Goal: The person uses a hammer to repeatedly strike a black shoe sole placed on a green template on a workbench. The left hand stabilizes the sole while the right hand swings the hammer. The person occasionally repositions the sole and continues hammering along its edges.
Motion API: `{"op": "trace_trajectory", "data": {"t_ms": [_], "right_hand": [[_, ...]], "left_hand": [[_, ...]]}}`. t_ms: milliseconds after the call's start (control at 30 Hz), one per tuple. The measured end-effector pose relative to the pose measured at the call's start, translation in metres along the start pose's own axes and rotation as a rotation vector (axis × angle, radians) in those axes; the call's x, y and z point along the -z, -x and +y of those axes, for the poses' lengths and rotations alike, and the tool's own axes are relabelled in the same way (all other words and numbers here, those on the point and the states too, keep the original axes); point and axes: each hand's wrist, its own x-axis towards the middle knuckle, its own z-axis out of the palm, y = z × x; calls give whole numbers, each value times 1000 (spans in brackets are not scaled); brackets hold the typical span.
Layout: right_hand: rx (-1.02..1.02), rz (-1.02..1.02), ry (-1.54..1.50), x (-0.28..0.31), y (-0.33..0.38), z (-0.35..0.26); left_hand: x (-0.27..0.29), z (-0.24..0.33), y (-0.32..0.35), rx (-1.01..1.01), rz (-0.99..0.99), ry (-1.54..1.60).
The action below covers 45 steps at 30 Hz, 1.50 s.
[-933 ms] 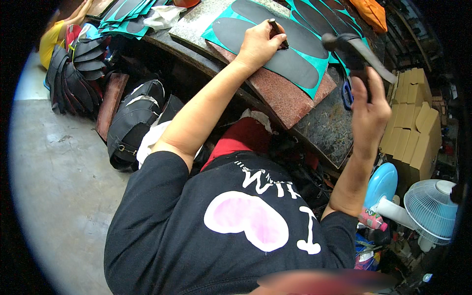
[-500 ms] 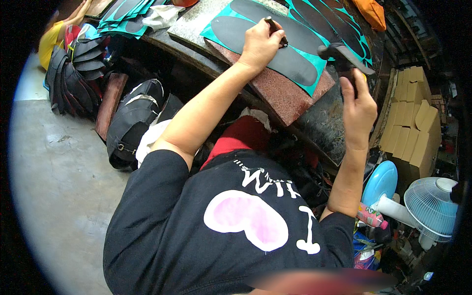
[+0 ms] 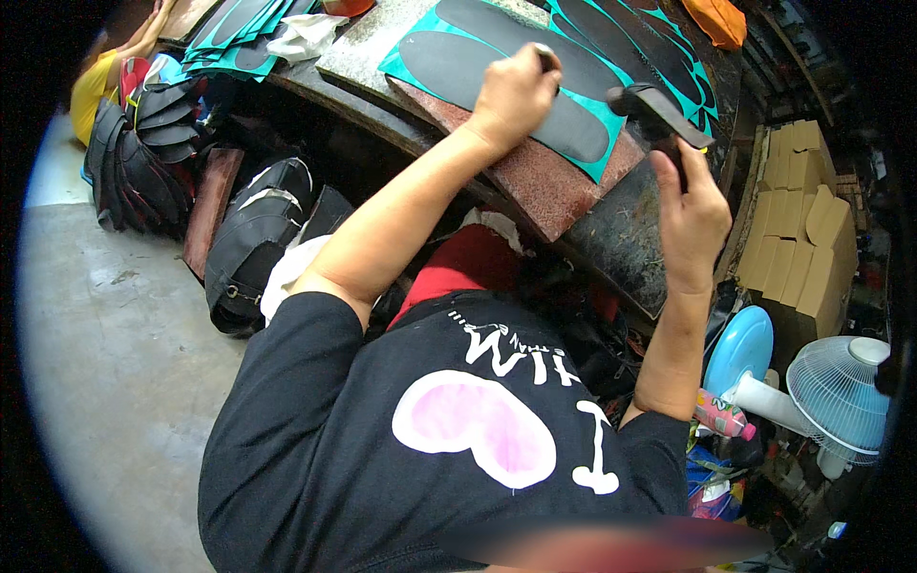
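My left hand [image 3: 514,103] is closed around a short dark rod with a pale end [image 3: 547,59], like a hand punch. It is over a teal sheet [image 3: 598,166] with large dark grey, sole-shaped ovals, and is slightly blurred; I cannot tell whether the rod's lower end touches the sheet. My right hand [image 3: 697,224] grips the handle of a hammer [image 3: 669,115], whose dark head is up beside the sheet's right edge. Under the sheet lies a reddish stone slab [image 3: 549,205].
More teal sheets with dark ovals [image 3: 659,57] lie at the far right, others [image 3: 234,43] far left by a white plastic bag [image 3: 306,36]. Cardboard boxes [image 3: 793,239] and a fan [image 3: 836,396] stand right. Bundled black pieces [image 3: 143,162] and another person's arm [image 3: 143,33] are left.
My left hand with the rod has shifted slightly right over the sheet, and the rod's lower end no longer shows clearly. The hammer stays raised in my right hand. The whole view has shifted slightly.
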Motion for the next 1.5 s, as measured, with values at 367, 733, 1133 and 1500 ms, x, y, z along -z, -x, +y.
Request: {"op": "trace_trajectory", "data": {"t_ms": [367, 733, 1133, 1500], "right_hand": [[202, 178, -93, 11, 4, -11], [-163, -205, 75, -3, 25, 16], [-205, -296, 163, -9, 29, 10], [-186, -317, 180, -8, 27, 10]], "left_hand": [[-8, 10, 8, -233, -45, -99], [39, -13, -16, 251, 368, 716], [32, -14, -9, 161, -38, 71], [17, 1, -5, 133, -48, 147]]}}
